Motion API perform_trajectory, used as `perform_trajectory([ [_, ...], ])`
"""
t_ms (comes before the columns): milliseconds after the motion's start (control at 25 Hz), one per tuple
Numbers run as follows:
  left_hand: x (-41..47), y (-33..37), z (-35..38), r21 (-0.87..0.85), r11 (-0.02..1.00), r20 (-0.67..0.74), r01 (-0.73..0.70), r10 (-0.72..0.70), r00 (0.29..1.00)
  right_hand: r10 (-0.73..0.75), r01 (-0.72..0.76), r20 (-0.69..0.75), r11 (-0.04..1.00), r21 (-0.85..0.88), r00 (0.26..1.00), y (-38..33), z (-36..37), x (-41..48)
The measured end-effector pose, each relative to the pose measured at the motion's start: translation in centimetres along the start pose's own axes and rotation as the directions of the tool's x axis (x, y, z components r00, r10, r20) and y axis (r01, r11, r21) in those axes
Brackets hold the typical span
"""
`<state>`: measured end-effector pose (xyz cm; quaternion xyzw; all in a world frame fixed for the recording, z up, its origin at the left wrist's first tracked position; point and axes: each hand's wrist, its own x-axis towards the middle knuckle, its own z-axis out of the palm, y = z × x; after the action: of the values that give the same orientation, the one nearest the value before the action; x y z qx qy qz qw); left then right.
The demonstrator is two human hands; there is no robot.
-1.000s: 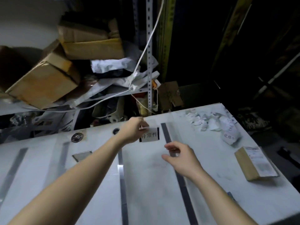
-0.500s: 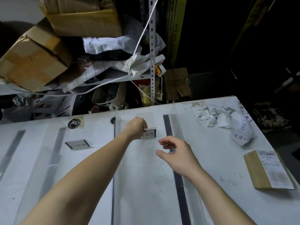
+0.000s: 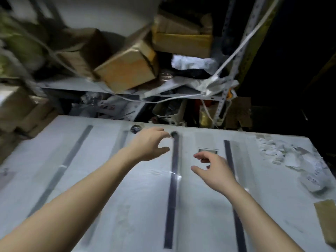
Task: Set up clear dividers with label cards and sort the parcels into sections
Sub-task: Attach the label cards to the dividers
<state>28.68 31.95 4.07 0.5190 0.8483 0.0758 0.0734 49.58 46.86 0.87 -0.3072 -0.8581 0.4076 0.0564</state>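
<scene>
A white table [image 3: 138, 197] carries several dark strips where clear dividers stand; one divider [image 3: 174, 179] runs between my hands and glints at its middle. A small label card [image 3: 207, 151] stands near the far edge, just beyond my right hand [image 3: 212, 171], whose fingers are apart and hold nothing. My left hand [image 3: 149, 144] hovers left of the divider, fingers curled and spread, empty. A brown parcel [image 3: 327, 217] with its label lies at the right edge. The picture is motion-blurred.
Crumpled white paper scraps and labels [image 3: 291, 157] lie at the far right of the table. Behind the table, a metal shelf [image 3: 127, 88] holds cardboard boxes [image 3: 127, 70], bags and a white cable. More boxes [image 3: 16, 110] are stacked at left.
My left hand has let go of the label card and moved left of the divider. The card now stands on the table. The camera swung left and tilted.
</scene>
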Motion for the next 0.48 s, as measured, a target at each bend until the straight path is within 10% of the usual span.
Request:
perform_trajectory([
  [480,-48.0,-30.4,-6.6,0.146,0.775,-0.106,0.615,-0.606,0.788,-0.393,0.466,0.274,0.835,-0.294,0.878,-30.2,26.8,-10.9],
])
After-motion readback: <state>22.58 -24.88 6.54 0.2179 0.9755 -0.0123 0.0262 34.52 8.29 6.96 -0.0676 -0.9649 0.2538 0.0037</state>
